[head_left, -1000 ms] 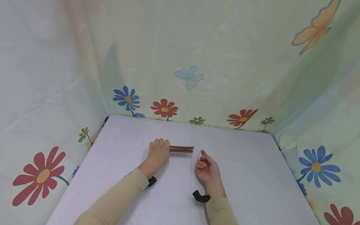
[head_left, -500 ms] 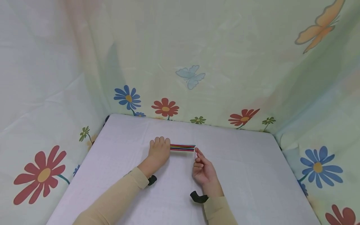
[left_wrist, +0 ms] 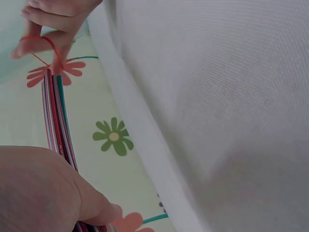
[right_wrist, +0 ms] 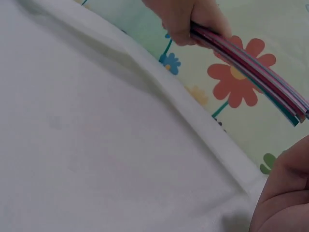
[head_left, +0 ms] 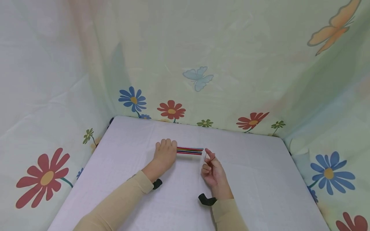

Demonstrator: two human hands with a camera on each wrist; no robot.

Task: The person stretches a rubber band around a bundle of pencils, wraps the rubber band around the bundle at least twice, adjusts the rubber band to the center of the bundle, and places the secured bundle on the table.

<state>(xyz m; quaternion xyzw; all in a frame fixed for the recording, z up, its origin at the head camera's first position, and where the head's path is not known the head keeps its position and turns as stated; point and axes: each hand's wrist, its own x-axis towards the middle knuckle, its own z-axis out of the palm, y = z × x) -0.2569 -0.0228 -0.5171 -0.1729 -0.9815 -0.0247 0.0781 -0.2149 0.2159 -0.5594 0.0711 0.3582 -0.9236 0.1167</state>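
Observation:
In the head view my left hand [head_left: 165, 156] grips a bundle of thin, pencil-like coloured sticks [head_left: 189, 150] above the table, their free ends pointing right. My right hand [head_left: 216, 173] is just beyond those ends, palm turned up. A thin red rubber band [left_wrist: 52, 44] is looped and stretched over its fingers, as the left wrist view shows. There the band lies right at the tips of the sticks. The right wrist view has the bundle slanting down toward the right hand, its far end fanned slightly. The gripped end is hidden inside the left fist.
A white cloth covers the table [head_left: 248, 179]. Behind it and on both sides hangs a flowered curtain [head_left: 156, 64], close to the table's edges. Black curved pieces [head_left: 207, 200] stick out at both wrists by the beige sleeves [head_left: 115, 205].
My right hand has moved left to the free ends of the bundle, with the rubber band drawn out between its fingers. The left hand keeps its grip on the bundle. The head view has shifted slightly.

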